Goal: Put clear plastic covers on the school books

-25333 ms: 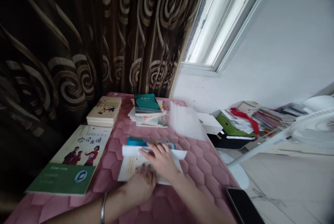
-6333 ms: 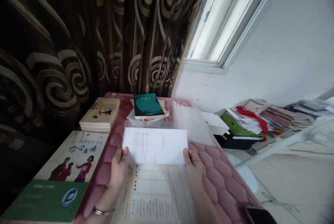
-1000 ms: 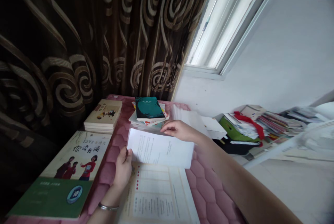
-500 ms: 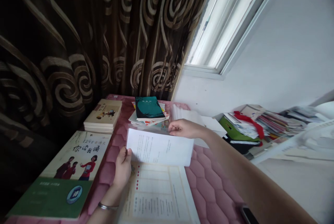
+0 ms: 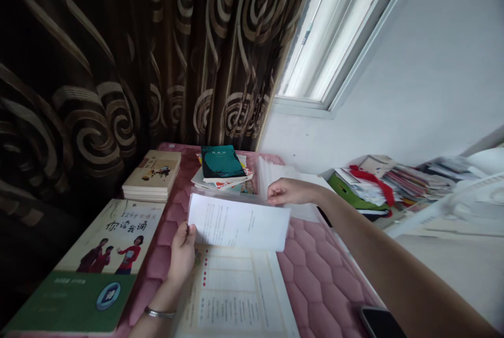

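Note:
An open book (image 5: 232,285) lies on the pink quilted surface, its lower page showing boxes with red dots. Its upper leaf (image 5: 236,222) is raised and printed with text, and a clear plastic edge seems to run along its top. My left hand (image 5: 182,251), with a silver bangle at the wrist, grips the book's left edge between thumb and fingers. Just over the leaf's top right edge, my right hand (image 5: 291,191) has its fingers pinched together. Whatever they hold, perhaps clear plastic, cannot be made out.
A large green-and-cream book (image 5: 90,270) lies at left, with a book stack (image 5: 151,175) behind it. A teal book (image 5: 222,162) tops another pile. Clear plastic sheets (image 5: 271,167) lie at the back. A phone (image 5: 381,322) is near my right forearm; papers (image 5: 417,180) fill the right side.
My right hand has shifted slightly to the right along the top of the raised leaf. My left hand keeps its grip on the book. The view has moved slightly.

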The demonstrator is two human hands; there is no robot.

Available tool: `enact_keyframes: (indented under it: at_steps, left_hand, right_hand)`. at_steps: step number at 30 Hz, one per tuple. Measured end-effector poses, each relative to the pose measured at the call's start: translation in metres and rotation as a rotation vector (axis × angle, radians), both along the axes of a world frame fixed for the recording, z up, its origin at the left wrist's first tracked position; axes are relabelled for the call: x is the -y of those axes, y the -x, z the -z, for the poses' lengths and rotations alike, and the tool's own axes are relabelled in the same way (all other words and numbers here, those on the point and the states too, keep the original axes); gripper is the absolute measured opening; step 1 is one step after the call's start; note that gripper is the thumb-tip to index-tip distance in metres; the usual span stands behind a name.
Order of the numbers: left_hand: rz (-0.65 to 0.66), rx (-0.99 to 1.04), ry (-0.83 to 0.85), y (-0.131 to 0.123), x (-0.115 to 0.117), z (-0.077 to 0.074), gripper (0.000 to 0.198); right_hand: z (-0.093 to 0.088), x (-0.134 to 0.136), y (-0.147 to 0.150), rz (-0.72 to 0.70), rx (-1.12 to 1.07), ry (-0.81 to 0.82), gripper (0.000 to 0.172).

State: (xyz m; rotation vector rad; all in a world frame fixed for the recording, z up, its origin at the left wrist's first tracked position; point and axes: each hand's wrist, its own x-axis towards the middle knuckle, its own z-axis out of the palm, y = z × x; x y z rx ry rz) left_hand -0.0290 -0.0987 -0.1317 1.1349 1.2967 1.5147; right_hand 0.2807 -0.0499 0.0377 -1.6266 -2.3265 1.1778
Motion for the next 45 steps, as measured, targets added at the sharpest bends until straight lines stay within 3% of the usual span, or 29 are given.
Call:
enact_keyframes:
  at_steps: [12, 26, 38, 45]
  left_hand:
    - [-0.017, 0.016, -0.001, -0.001, -0.001, 0.000, 0.049]
    - [0.000, 0.014, -0.007, 0.000, -0.002, 0.002, 0.051]
    - [0.020, 0.014, -0.021, 0.001, -0.004, 0.004, 0.050]
    - [0.041, -0.011, -0.017, 0.002, -0.002, 0.000, 0.048]
  right_hand:
    - [-0.003, 0.015, -0.018, 0.040, -0.109, -0.074, 0.049]
    - [0.007, 0.014, -0.037, 0.017, -0.253, -0.015, 0.046]
    - [0.004, 0.017, -0.019, 0.087, -0.220, 0.047, 0.052]
    - [-0.001, 0.015, -0.009, 0.012, -0.139, 0.076, 0.039]
